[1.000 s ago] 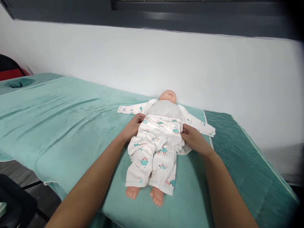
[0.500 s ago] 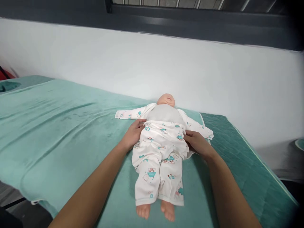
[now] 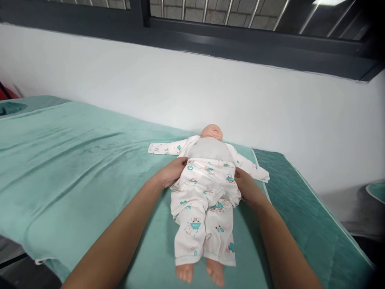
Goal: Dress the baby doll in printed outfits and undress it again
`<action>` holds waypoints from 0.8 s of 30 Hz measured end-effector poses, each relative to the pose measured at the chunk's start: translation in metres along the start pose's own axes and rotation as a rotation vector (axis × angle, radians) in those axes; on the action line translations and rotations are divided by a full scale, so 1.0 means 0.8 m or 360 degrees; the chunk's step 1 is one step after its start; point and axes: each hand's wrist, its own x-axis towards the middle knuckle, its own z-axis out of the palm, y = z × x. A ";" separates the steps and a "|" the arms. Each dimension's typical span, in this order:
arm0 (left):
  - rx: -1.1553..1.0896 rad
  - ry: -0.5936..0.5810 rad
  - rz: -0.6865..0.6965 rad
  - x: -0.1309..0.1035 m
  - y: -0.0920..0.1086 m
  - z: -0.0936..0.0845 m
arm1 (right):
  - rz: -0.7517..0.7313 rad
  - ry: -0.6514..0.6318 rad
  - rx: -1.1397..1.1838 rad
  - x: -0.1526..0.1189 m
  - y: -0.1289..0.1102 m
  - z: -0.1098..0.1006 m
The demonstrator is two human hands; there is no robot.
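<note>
A baby doll (image 3: pixel 211 131) lies on its back, head toward the wall and bare feet toward me. White printed pants (image 3: pixel 207 180) cover it from the waist to the ankles, with the waistband across its grey-white belly. My left hand (image 3: pixel 174 171) is closed at the waistband's left side, its fingertips partly tucked behind the cloth. At the right side, my right hand (image 3: pixel 248 185) has its fingers closed on the pants' edge, partly hidden by the fabric. A white printed top (image 3: pixel 168 147) lies spread under the doll, its sleeves stretched out to both sides.
A light green sheet (image 3: pixel 75 172) with wrinkles covers the bed. Darker quilted green padding (image 3: pixel 300 208) shows on the right. Behind the doll's head rises a white wall (image 3: pixel 180 88), with a dark window frame (image 3: pixel 210 40) above it.
The view has tilted up a little, so the doll sits lower in the picture. My left fingers have curled in at the waistband, and my right hand has shifted closer to the doll's waist.
</note>
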 end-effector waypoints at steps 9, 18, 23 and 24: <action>-0.0411 0.0013 -0.0001 0.014 -0.008 0.002 | -0.0032 -0.0026 0.0495 -0.002 -0.009 0.013; -0.0436 -0.0032 0.0099 0.009 -0.013 -0.001 | -0.0139 -0.0040 0.0456 0.000 0.001 0.003; -0.0298 -0.0054 0.0166 0.004 -0.010 0.004 | -0.0167 -0.0228 0.0466 -0.003 0.000 -0.003; -0.0267 -0.0053 0.0175 0.004 -0.009 0.004 | -0.0183 -0.0243 0.0450 -0.003 0.000 -0.003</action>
